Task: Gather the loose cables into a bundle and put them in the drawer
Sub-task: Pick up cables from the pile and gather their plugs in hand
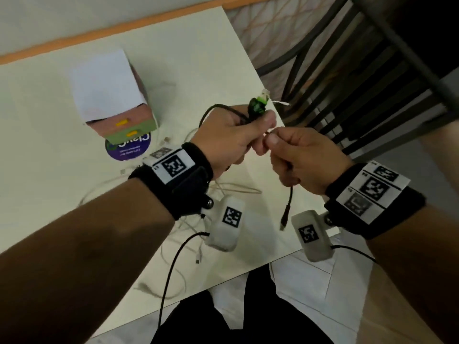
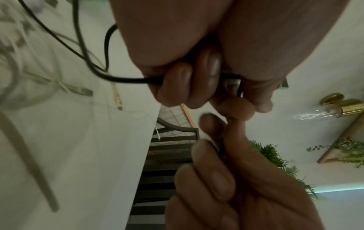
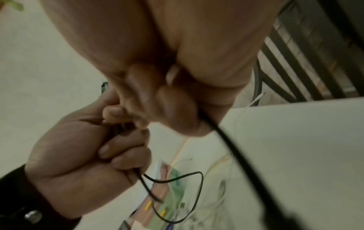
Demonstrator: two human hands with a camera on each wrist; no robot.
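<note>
Above the white table [image 1: 49,115] my left hand [image 1: 238,137] grips a folded black cable [image 1: 213,109] whose green-tagged plug [image 1: 258,105] sticks out above the fist. My right hand [image 1: 298,157] pinches the same black cable close to the left thumb; its free end with a plug [image 1: 285,214] hangs below that fist. In the left wrist view the curled fingers [image 2: 181,84] close over the cable [image 2: 122,80]. The right wrist view shows the cable [image 3: 226,137] running out of my right fist. Several white cables [image 1: 233,188] lie loose on the table under my wrists.
A small drawer box [image 1: 111,95] with pink and green drawer fronts and yellow handles stands at the back left, both drawers closed. A purple round sticker [image 1: 129,147] lies before it. A dark slatted chair [image 1: 360,70] stands just past the table's right edge.
</note>
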